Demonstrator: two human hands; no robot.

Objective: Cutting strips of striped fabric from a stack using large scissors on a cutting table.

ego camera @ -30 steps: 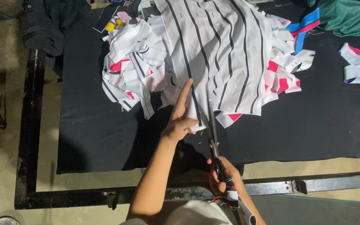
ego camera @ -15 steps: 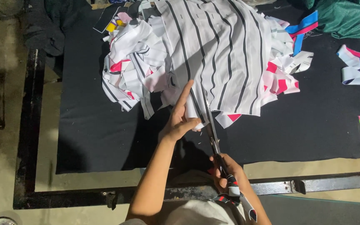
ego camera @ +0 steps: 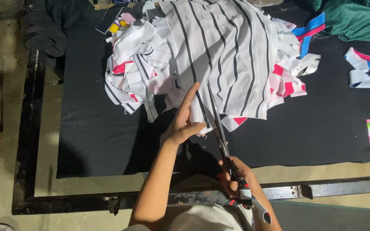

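Lying at the upper centre of the frame on a black cloth [ego camera: 95, 141], the white fabric [ego camera: 232, 55] carries thin dark stripes. The left hand [ego camera: 184, 121] presses flat on its lower edge, fingers extended; the right hand [ego camera: 235, 173] grips scissors [ego camera: 220, 132], blades entering the fabric.

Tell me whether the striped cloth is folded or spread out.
Spread: the striped cloth lies flat over the scrap pile, left hand pressing its near edge.
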